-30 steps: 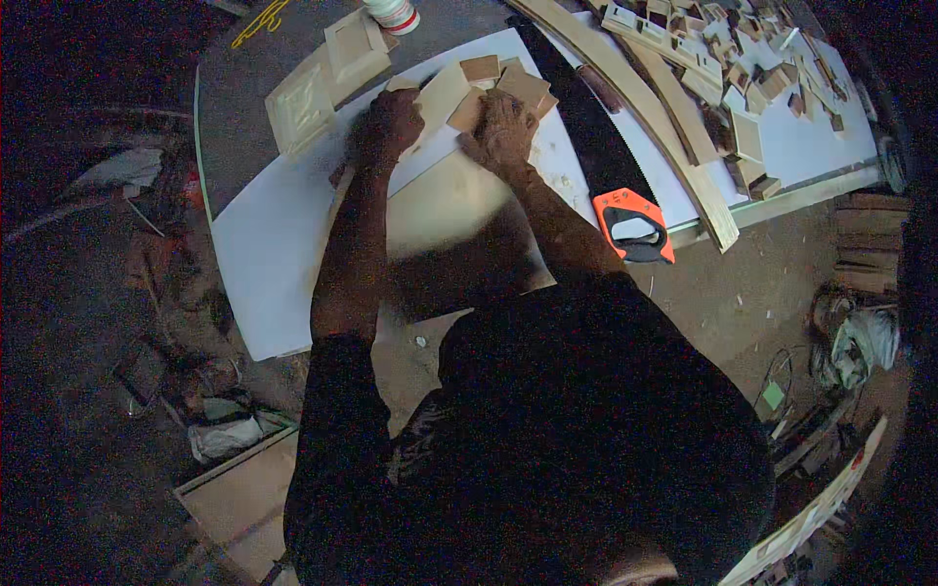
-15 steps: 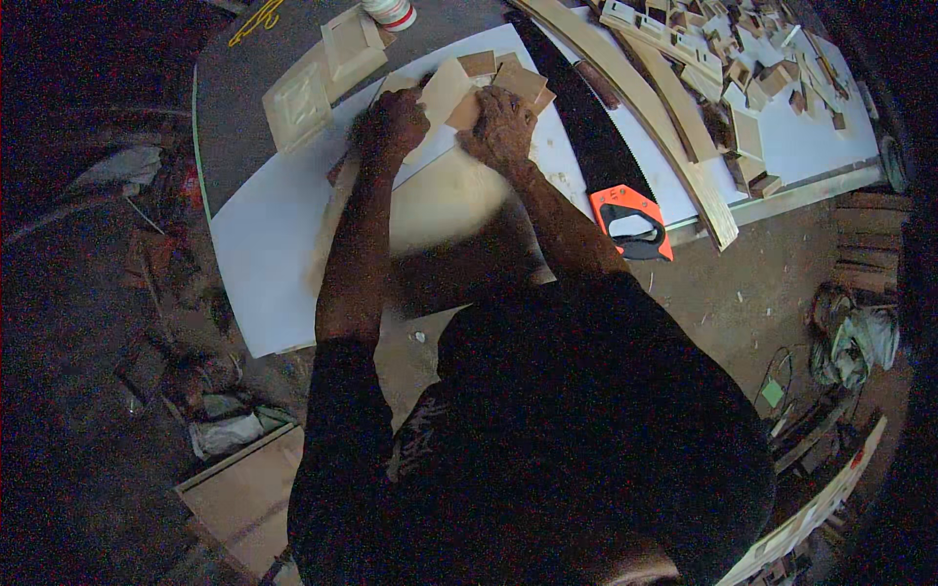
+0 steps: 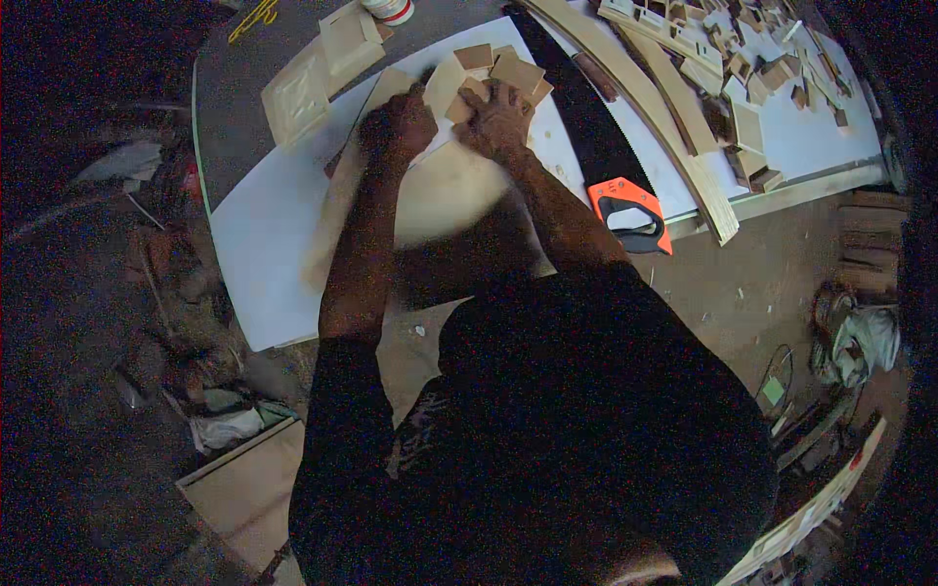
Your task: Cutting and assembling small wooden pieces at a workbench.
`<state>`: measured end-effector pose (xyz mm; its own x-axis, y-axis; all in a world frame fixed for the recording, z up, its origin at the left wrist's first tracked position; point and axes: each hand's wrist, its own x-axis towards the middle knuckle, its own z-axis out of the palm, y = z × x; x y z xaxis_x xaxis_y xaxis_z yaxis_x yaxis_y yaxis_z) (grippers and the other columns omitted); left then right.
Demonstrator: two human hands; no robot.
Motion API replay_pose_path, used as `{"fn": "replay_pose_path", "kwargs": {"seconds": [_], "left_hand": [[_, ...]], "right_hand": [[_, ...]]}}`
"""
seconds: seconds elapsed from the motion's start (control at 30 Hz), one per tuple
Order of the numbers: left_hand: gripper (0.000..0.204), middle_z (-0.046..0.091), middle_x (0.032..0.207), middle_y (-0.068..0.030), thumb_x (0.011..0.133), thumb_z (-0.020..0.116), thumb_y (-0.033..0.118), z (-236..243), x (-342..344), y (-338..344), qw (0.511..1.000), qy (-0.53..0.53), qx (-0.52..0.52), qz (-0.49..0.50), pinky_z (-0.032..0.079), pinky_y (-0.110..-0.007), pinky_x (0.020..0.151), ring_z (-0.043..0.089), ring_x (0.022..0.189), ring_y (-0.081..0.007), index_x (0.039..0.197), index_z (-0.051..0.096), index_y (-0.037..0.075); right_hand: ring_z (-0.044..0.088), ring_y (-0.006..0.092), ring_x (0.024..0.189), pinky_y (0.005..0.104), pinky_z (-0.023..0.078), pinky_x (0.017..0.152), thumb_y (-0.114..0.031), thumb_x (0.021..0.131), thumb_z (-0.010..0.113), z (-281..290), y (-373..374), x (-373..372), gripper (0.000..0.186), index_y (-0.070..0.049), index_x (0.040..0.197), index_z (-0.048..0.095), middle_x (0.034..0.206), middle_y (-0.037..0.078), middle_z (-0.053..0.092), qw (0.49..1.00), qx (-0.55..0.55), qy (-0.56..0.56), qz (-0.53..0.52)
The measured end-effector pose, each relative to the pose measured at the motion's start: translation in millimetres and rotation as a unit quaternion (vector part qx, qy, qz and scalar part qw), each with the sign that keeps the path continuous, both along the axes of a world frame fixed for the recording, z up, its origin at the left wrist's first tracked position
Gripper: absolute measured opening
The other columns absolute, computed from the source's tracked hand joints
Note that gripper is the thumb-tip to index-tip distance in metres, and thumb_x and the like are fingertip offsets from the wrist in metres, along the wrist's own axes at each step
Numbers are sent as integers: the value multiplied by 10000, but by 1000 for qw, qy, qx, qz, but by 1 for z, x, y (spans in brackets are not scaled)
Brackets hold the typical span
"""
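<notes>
My left hand (image 3: 399,122) is closed, its fingers curled round something I cannot make out, beside a pale wooden piece (image 3: 444,88). My right hand (image 3: 493,119) rests with fingers apart on a group of small flat tan pieces (image 3: 518,70). Below both hands lies a pale surface (image 3: 449,200), powdery-looking and darkening toward me, on white sheeting (image 3: 249,269). A handsaw (image 3: 653,244) with an orange-and-black handle lies to the right of my right arm, its dark blade pointing away from me.
Framed wooden panels (image 3: 298,103), a yellow cord (image 3: 252,21) and a white tub (image 3: 391,10) are at back left. Long wooden strips (image 3: 674,137) and several small blocks (image 3: 752,78) cover the right. Bagged scrap (image 3: 860,342) and boards (image 3: 234,488) lie on the floor.
My left hand has shifted slightly right. My right hand has moved a little away from me, and its fingers look more spread. The view has shifted slightly.
</notes>
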<state>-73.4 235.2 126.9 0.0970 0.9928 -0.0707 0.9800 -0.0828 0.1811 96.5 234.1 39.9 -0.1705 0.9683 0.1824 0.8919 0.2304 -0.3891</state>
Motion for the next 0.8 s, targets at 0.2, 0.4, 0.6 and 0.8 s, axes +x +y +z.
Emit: {"fn": "replay_pose_path", "kwargs": {"seconds": [0.2,0.4,0.6,0.8], "left_hand": [[603,680,926,-236,830,605,256,-13,8,-3,996,78,33,14,553,-490,710,681,783,-390,1347,448,-14],[428,616,882,-152,766,654,194,-24,10,-4,971,105,214,-8,522,-497,632,649,829,-342,1147,526,47],[807,584,1166,-235,701,759,212,-9,21,-10,978,113,171,24,463,-514,915,574,1085,-394,1370,392,-53],[936,488,1316,-282,690,784,237,-1,31,-10,985,97,120,71,400,-542,998,497,1200,-414,1427,300,-76]], "right_hand": [[387,360,1263,602,314,972,-550,696,691,0,0,2,697,-316,1338,551,1341,111,449,1000,-5,27,8],[411,368,1228,591,352,949,-442,622,746,-1,-2,2,626,-263,1212,637,1282,108,471,993,65,100,-3],[396,365,1257,579,320,968,-498,687,695,-2,-3,2,645,-289,1290,600,1327,99,466,998,29,62,-7],[387,358,1272,585,288,1007,-489,695,690,-4,-1,3,632,-290,1287,598,1333,92,466,995,14,96,0]]}}
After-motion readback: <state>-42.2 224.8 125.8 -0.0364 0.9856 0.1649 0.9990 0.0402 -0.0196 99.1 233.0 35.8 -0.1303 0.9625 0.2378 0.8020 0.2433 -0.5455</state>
